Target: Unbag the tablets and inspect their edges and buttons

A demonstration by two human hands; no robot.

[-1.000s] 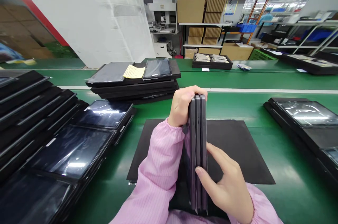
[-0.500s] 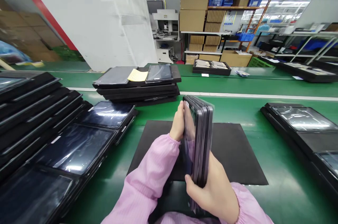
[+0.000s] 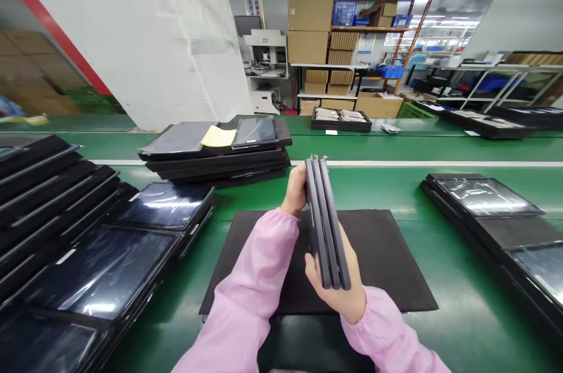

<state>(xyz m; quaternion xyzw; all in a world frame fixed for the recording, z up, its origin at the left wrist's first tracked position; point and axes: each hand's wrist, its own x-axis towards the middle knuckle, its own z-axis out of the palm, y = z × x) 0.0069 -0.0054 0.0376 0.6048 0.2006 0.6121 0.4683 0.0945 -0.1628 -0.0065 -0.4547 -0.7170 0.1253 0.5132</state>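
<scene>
Both hands hold a small stack of three tablets (image 3: pixel 326 226), turned on edge so that their dark grey sides face me. My left hand (image 3: pixel 295 188) grips the stack at its far left, its fingers partly hidden behind the tablets. My right hand (image 3: pixel 341 285) clasps the near right part, with the thumb on the left side and the palm against the right side. Clear film sticks up at the far end of the stack. Beneath it a black mat (image 3: pixel 378 261) lies flat on the green bench.
Black trays with tablets (image 3: pixel 127 267) lie at the left, beside a tall pile of trays (image 3: pixel 48 197). Behind stands another tray stack (image 3: pixel 224 165) with a yellow label sheet (image 3: pixel 219 136) on top. More trays with tablets (image 3: pixel 488 197) lie on the right. A parts tray (image 3: pixel 341 121) sits farther back.
The tablets were upright with my left hand over their top; that hand has slid to the left side. The stack has tipped and lifted, and my right hand has wrapped round its near part.
</scene>
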